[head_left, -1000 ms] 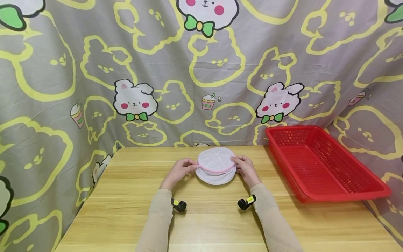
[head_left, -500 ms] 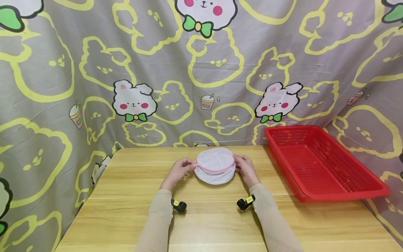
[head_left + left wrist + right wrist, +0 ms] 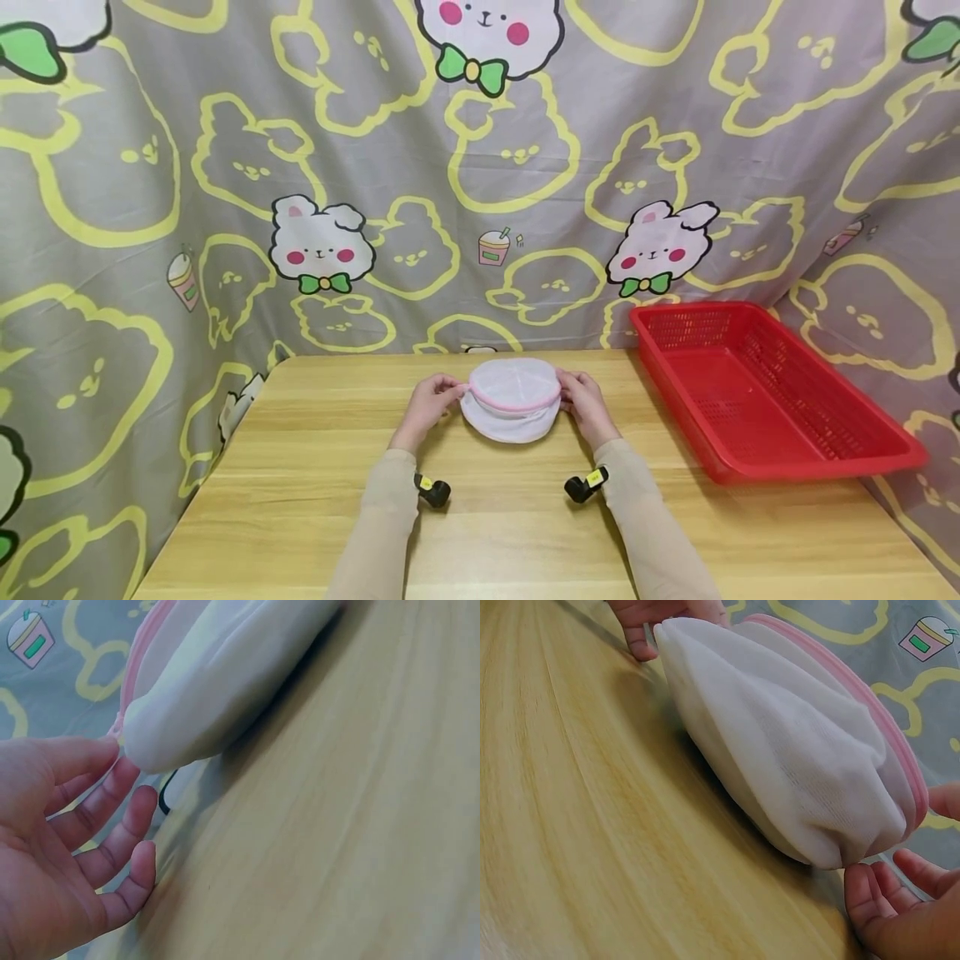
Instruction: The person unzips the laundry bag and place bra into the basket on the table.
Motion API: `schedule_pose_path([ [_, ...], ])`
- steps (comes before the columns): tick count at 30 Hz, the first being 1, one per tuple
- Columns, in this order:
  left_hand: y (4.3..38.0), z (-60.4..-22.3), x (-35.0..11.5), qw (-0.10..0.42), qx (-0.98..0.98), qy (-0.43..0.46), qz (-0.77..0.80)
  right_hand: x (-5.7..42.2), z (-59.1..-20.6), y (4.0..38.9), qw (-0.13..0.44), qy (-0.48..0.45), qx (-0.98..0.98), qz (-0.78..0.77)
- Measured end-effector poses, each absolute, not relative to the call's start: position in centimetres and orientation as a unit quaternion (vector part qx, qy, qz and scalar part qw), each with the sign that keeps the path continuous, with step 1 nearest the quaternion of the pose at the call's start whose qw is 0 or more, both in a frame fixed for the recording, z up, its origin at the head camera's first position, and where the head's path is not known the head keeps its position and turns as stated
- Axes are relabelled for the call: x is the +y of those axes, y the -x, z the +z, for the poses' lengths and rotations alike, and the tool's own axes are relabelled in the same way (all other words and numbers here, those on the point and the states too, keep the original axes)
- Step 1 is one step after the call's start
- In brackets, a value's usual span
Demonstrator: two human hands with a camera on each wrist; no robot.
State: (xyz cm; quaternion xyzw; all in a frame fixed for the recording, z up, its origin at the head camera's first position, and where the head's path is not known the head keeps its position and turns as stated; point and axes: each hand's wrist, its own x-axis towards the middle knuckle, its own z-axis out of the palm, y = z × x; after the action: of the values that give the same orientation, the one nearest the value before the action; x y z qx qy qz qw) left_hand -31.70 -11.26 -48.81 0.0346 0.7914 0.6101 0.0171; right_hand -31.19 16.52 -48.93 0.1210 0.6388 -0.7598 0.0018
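A small round white mesh laundry bag (image 3: 512, 427) with a pink zipper (image 3: 517, 409) round its upper edge sits near the back of the table. Seen from the right wrist, the white mesh side (image 3: 795, 757) bulges and folds under the pink band. My left hand (image 3: 427, 410) pinches the zipper's left end between thumb and index finger; its other fingers (image 3: 120, 851) curl loosely below, off the mesh. On the opposite side, my right hand (image 3: 587, 408) grips the bag's right edge, thumb above and other fingers lower at the side.
A red perforated plastic basket (image 3: 720, 433) stands at the right of the wooden table (image 3: 300, 483). A grey curtain (image 3: 420, 150) with cartoon prints hangs close behind the table and on both sides. A small black camera sits on each wrist.
My right thumb has slid from the bag's top to its right edge. The left hand keeps its pinch at the zipper end, and the bag stays nearly in place.
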Motion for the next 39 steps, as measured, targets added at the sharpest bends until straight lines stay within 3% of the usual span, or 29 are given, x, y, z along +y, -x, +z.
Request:
schedule_pose_path([
  [24,34.2,-49.5,-10.9,0.026,0.782,-0.012,0.622,16.5,-49.0,31.2,0.023,-0.092,0.655,-0.750],
  [39,33.8,-49.6,-10.7,0.020,0.774,-0.002,0.633,16.3,-49.5,31.4,0.053,-0.060,0.672,-0.736],
])
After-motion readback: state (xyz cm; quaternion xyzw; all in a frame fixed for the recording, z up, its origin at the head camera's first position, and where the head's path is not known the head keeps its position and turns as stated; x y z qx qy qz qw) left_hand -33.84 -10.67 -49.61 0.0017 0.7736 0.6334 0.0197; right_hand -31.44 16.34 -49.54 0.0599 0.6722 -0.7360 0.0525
